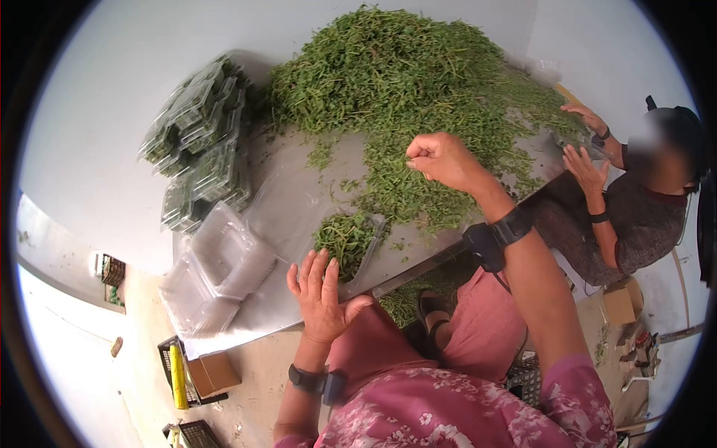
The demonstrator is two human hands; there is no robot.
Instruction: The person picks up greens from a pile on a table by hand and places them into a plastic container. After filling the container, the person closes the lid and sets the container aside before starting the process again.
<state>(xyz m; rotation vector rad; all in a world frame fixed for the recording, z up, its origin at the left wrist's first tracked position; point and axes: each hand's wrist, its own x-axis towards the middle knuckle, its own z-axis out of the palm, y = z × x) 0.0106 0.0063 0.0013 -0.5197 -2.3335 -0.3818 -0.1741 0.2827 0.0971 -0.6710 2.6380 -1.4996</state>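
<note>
Pale walls [112, 97] enclose a metal table [291, 160] heaped with greens [388, 67]. I see the hands apart: left hand [323, 302] open beside a clear box [370, 257] holding greens, right hand [446, 160] closed above the pile, perhaps on a sprig; I cannot tell. I judge this a gathering step; carrying anything boxward calls for clearing its rim.

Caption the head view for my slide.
Left hand beside a clear box of greens, right hand pinched over the leafy heap.
</note>
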